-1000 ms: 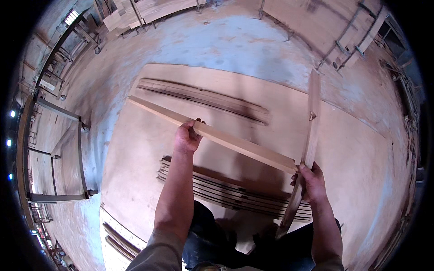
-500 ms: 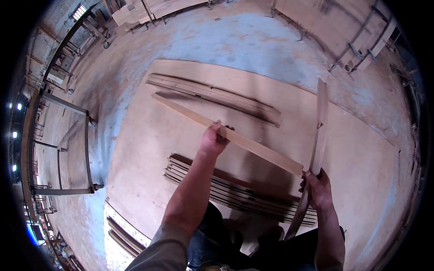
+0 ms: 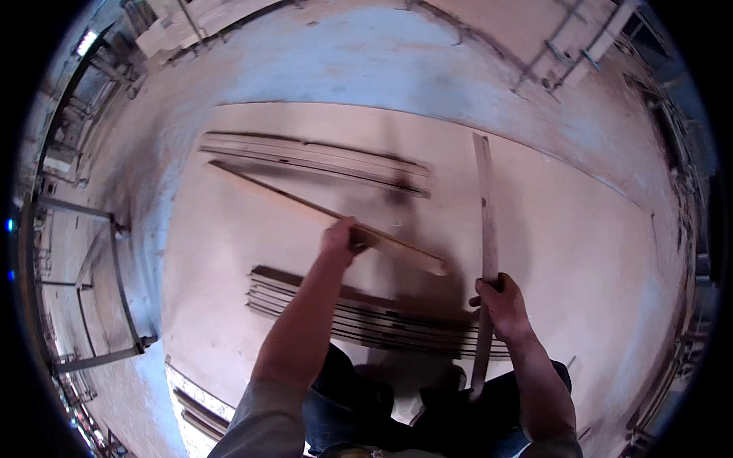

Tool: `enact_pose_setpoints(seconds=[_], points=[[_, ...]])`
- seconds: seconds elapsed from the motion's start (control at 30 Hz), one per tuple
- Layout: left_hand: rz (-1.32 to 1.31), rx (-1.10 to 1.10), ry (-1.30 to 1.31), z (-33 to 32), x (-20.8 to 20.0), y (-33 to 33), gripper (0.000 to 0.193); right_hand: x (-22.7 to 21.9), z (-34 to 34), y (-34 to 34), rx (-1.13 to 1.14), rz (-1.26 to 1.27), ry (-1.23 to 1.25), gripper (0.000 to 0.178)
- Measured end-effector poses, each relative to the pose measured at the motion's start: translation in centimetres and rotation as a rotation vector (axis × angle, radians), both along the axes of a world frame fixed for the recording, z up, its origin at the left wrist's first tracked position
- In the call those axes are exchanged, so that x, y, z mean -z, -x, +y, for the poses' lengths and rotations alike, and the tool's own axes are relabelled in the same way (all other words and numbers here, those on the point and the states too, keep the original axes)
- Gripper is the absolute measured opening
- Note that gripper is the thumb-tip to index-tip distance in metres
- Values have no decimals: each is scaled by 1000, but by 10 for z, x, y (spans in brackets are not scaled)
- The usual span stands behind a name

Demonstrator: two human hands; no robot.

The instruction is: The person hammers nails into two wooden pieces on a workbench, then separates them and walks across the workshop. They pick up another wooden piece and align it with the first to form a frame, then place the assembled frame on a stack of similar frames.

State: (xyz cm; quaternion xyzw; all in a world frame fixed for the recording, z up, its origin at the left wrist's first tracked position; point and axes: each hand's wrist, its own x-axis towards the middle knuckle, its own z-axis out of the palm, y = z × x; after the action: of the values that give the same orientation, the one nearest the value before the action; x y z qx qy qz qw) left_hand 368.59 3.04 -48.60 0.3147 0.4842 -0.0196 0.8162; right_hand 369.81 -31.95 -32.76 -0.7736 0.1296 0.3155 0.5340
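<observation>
My left hand (image 3: 343, 238) is closed around the middle of a wooden strip (image 3: 286, 200), which slants from far left to near right above a large flat board. In my right hand (image 3: 505, 305) is a second wooden strip (image 3: 486, 206), pointing away from me, its near end by my legs. The two strips are apart. Beyond the left strip lie a few long wooden strips (image 3: 321, 159) side by side. Closer to me, a row of several grooved strips (image 3: 366, 320) lies on the board, partly hidden by my left forearm.
The large flat board (image 3: 580, 252) spreads beneath the strips. At the left stands a metal frame (image 3: 122, 267). More strips (image 3: 200, 416) lie on a pale surface at lower left. Far off are a stack of panels (image 3: 210, 23) and a large panel with metal bars (image 3: 565, 53).
The left strip's near end has come away from my right hand, and that strip has turned to show its edge. The right strip now points more straight ahead. The whole view has shifted.
</observation>
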Motion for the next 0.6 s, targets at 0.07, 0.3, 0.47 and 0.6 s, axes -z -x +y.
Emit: enact_pose_setpoints(seconds=[0.07, 0.3, 0.47, 0.6], points=[[83, -77, -119, 14, 15, -2, 26, -10, -3, 4, 28, -13, -15, 31], [61, -118, -103, 25, 52, -19, 22, -64, -5, 16, 216, 5, -240, 33], [48, -83, -115, 26, 70, -39, 33, -81, -19, 34, 299, -34, -330, 33], [162, -95, -194, 33, 75, -50, 30, -90, -29, 46, 367, -45, -352, 33]])
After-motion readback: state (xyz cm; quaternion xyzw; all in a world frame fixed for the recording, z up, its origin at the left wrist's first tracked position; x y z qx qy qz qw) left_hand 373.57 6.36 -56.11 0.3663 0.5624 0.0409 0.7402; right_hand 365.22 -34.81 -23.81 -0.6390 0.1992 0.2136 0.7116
